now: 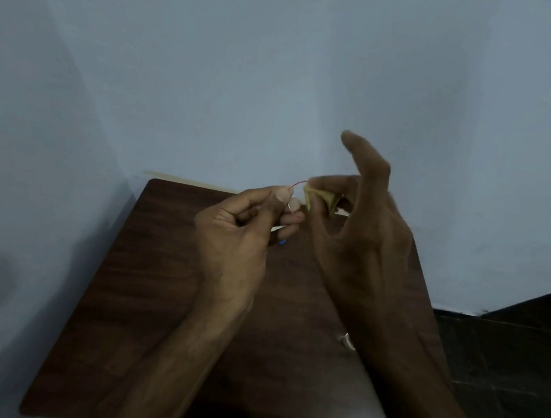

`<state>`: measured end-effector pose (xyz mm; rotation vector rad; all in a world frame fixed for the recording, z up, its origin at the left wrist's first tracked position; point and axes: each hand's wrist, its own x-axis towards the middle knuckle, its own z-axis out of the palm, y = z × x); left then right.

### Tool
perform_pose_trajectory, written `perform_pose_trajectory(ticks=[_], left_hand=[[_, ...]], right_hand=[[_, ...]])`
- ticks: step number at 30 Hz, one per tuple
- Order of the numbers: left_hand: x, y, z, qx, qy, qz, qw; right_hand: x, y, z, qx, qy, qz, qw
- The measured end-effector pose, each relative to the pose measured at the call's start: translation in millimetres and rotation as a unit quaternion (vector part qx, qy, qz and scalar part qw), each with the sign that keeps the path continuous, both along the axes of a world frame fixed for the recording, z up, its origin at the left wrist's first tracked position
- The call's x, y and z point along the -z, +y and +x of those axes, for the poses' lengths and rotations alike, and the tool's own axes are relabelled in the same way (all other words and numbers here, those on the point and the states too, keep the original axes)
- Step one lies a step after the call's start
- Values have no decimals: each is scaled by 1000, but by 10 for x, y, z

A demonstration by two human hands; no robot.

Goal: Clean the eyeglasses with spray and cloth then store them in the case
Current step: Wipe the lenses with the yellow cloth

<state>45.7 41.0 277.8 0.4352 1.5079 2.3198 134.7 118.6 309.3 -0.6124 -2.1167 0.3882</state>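
My left hand [242, 232] pinches the eyeglasses [297, 185] between thumb and fingers; only a thin red rim arc shows above the thumb, the rest is hidden by both hands. My right hand [361, 228] pinches a yellow cloth [321, 197] against the glasses, with its index finger raised. Both hands hover above the dark wooden table [149, 281]. A small blue tip [282, 242] peeks out under my left fingers; I cannot tell what it belongs to. No case or spray bottle is clearly visible.
The table stands in a corner of pale blue walls [278, 77]. A small shiny object [346, 339] lies on the table beside my right wrist. Dark floor [513, 359] lies to the right.
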Motion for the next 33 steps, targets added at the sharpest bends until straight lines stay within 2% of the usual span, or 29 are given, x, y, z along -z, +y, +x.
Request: perform_pose_trajectory(ticks=[6,10,14,18,21,27,33], left_hand=[[-34,-17,-53,1,0,-7,1000],[-23,3,-5,13,-1,1,1000],[-21,-2,20,11,-9,-3,1000],[25,-20,-3,-8,-3,-1,1000],[5,-29,-32,-12,19,1,1000],[2,-6,-32,-22,40,0,999],[-16,-25,-50,-37,38,8,999]], right_hand=[[21,-158,2,-21,13,11,1000],[-45,18,-12,1,21,-14,1000],[-21,-141,-25,-21,-1,15,1000],[-60,-4,167,-17,65,-86,994],[-185,107,293,25,95,-40,994],[-119,153,229,57,68,-23,996],[-68,-82,242,28,16,-28,999]])
